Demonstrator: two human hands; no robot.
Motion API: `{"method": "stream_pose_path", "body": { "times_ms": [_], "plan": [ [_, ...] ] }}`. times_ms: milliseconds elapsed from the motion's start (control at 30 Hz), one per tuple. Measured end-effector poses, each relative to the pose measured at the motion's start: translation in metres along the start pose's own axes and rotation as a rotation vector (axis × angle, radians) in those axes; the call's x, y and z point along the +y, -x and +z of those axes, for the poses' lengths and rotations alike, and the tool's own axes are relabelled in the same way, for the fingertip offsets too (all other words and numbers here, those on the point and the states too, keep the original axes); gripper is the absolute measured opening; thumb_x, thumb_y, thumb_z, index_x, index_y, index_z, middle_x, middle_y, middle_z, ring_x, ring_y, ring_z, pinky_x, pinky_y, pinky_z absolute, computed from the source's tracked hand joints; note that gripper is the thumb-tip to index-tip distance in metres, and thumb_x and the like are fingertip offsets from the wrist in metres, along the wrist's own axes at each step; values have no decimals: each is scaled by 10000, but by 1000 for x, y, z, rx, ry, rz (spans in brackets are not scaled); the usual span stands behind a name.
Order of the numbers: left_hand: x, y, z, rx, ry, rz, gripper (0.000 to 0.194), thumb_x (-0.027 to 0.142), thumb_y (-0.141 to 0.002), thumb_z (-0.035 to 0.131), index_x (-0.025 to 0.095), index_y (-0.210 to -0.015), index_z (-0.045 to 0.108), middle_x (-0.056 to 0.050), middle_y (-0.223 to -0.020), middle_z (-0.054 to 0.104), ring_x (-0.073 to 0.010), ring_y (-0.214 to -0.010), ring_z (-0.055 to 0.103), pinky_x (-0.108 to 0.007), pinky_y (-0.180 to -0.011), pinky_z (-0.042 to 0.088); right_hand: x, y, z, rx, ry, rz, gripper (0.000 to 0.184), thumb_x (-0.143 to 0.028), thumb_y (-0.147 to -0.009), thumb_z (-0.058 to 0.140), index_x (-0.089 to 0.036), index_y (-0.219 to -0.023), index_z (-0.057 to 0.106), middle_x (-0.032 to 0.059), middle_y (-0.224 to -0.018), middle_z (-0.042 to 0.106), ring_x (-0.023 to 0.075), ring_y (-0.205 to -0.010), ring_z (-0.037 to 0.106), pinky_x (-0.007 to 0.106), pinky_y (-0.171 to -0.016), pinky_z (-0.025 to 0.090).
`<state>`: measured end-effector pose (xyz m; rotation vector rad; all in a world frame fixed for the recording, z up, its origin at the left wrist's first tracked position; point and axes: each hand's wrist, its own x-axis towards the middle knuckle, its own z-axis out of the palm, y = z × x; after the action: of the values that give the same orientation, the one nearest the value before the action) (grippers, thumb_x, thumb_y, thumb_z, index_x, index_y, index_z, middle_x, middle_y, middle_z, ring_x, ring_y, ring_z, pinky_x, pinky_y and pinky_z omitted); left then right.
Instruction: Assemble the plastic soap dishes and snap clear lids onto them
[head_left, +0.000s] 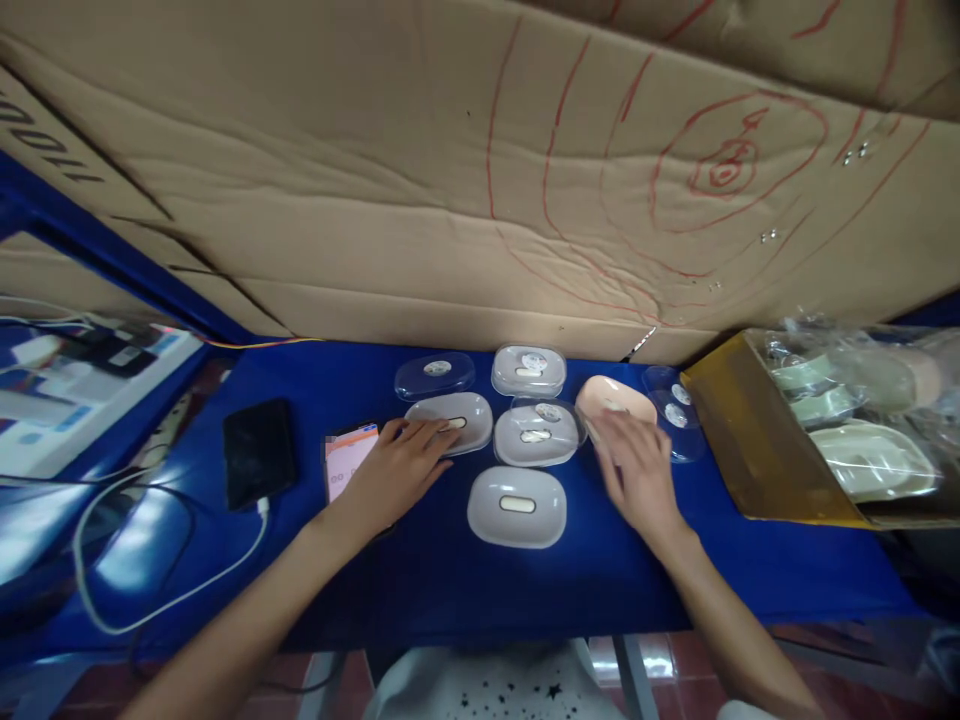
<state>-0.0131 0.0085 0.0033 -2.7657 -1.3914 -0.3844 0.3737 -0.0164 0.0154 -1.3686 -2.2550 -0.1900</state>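
Observation:
My left hand [409, 455] reaches over a grey soap dish [476, 415], its stretched fingers at the dish's left side and over its inside. My right hand [636, 460] is closed over the near part of a pink soap dish [611, 392], which looks slightly tilted; its fingertips are partly hidden. Between the hands, a second grey dish [514, 442] has a clear lid [568, 415] with a round sticker lying askew on it. Nearer to me is an uncovered grey dish [517, 530] with a pale oblong slot. Behind them stands a lidded grey dish [529, 385].
Loose clear lids lie at the back left [420, 378] and right [682, 440]. A cardboard box [731, 430] of bagged dishes stands at the right. A lit phone [341, 465] and a black device [259, 455] with a white cable lie left. Cardboard [337, 200] walls the back.

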Motion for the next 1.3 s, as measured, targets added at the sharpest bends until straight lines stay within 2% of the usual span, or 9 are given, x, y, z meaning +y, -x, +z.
{"method": "stream_pose_path", "body": {
  "times_ms": [133,233,333,500,600,700,833,1100,1300],
  "plan": [
    [1,-7,-3,27,15,11,309,213,-1118,492,236,-1342,704,-113,-1334,790,-318,-1177,744,-498,-1021,485,-54,9,7,-247,-192,-372,564,-497,-1098,605,-221,-1586,545,112,-1570,661,303,-1470,581,521,-1207,470],
    [2,-11,-10,50,18,3,308,214,-1134,465,211,-1337,696,-120,-1300,794,-306,-1138,745,-484,-1003,485,-73,12,13,-276,-214,-406,486,-482,-1083,652,-217,-1489,626,91,-1529,695,300,-1450,601,548,-1240,457],
    [4,-13,-13,69,18,-46,325,229,-1143,449,205,-1359,691,-127,-1234,800,-301,-1095,745,-477,-991,489,-66,13,3,-207,-312,-366,354,-339,-1095,652,-234,-1433,656,60,-1371,782,245,-1269,710,524,-1211,484],
    [12,-13,-8,78,26,-118,346,240,-1138,444,202,-1389,679,-135,-1281,784,-325,-1143,728,-522,-1052,486,-37,30,-28,-63,-400,-149,380,-81,-1046,617,-265,-1372,688,28,-1091,812,212,-1005,747,412,-913,572],
    [30,-16,-8,117,4,-112,376,185,-1115,467,206,-1443,649,-144,-1433,724,-340,-1251,694,-544,-1103,479,-40,48,-32,-150,-359,-159,304,-246,-1082,650,-262,-1384,682,58,-1166,813,252,-1087,750,473,-966,580],
    [58,-22,-9,138,1,65,358,139,-1096,507,199,-1411,665,-134,-1437,721,-314,-1300,679,-496,-1127,485,-53,62,-23,-314,-363,-299,492,-486,-1087,645,-227,-1505,620,99,-1401,764,300,-1300,705,546,-1091,584],
    [89,-40,-3,45,-18,239,296,215,-1102,584,144,-1374,678,-151,-1414,721,-317,-1303,672,-473,-1143,482,-56,66,-15,-354,-289,-303,498,-275,-1094,625,-212,-1585,570,101,-1515,704,303,-1384,671,554,-1130,597],
    [105,-73,23,-52,-30,184,381,153,-1089,573,56,-1453,635,-243,-1554,619,-384,-1408,606,-508,-1136,466,-46,47,-26,-282,-326,-282,603,-238,-1102,641,-260,-1677,460,92,-1393,775,259,-1240,754,465,-966,639],
    [104,-74,12,-66,39,201,185,217,-1112,598,171,-1243,720,-133,-1410,735,-311,-1290,677,-497,-1081,459,-21,48,-48,-27,-161,-115,766,-212,-1037,752,-323,-1713,410,89,-1344,797,266,-1153,784,448,-983,578]
  ]
}}
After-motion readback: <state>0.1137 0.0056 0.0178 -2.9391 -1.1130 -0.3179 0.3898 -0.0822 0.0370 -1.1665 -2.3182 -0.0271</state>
